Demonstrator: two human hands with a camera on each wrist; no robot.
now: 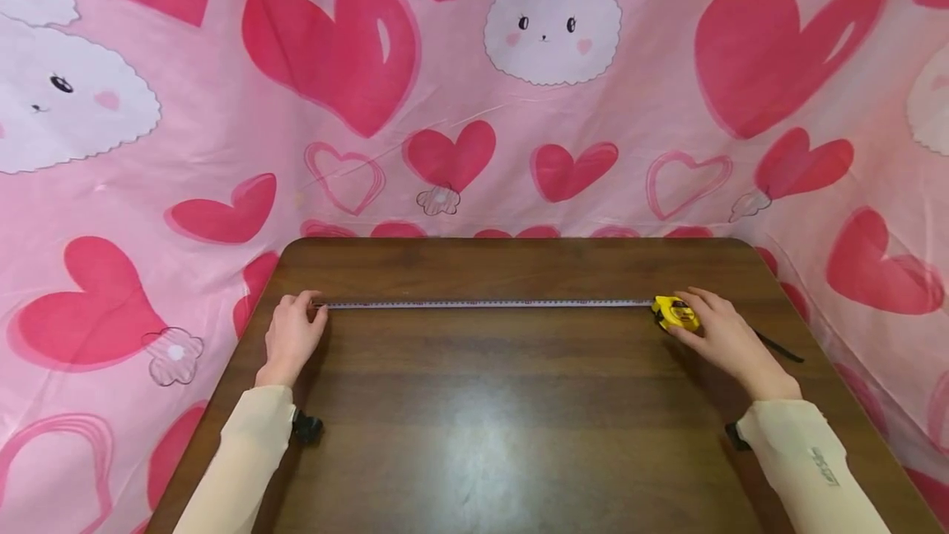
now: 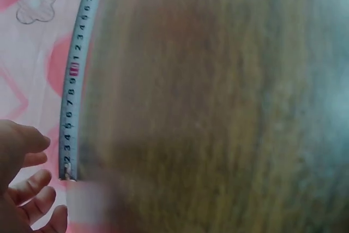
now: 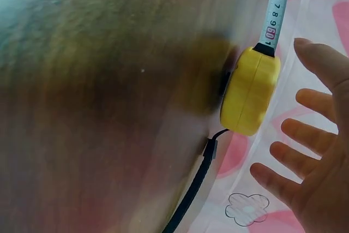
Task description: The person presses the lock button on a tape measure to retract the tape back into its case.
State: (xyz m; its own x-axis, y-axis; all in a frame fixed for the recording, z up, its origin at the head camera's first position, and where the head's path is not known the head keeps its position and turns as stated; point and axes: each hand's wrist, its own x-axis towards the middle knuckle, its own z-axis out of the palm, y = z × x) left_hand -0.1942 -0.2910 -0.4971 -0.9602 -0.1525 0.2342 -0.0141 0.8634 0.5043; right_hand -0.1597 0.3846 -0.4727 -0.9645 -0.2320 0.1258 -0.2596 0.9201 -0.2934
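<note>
A yellow tape measure (image 1: 676, 314) sits on the table at the right, its white blade (image 1: 482, 303) pulled out straight across to the left. Just past the numeral 60, the blade enters the case mouth in the right wrist view. Around the case, my right hand (image 1: 722, 340) has its thumb and fingers spread, and the right wrist view shows a gap between these fingers (image 3: 305, 135) and the case (image 3: 251, 91). My left hand (image 1: 292, 336) is at the blade's hooked end (image 2: 68, 175); its fingers (image 2: 35, 189) are loosely bent beside the blade.
The brown wooden table (image 1: 474, 386) has rounded far corners. A black wrist strap (image 1: 778, 346) trails from the case toward the right edge. Pink cloth (image 1: 460, 97) with hearts and rabbits hangs behind and at both sides. Dark wrist cameras (image 1: 306, 427) sit at both sleeves.
</note>
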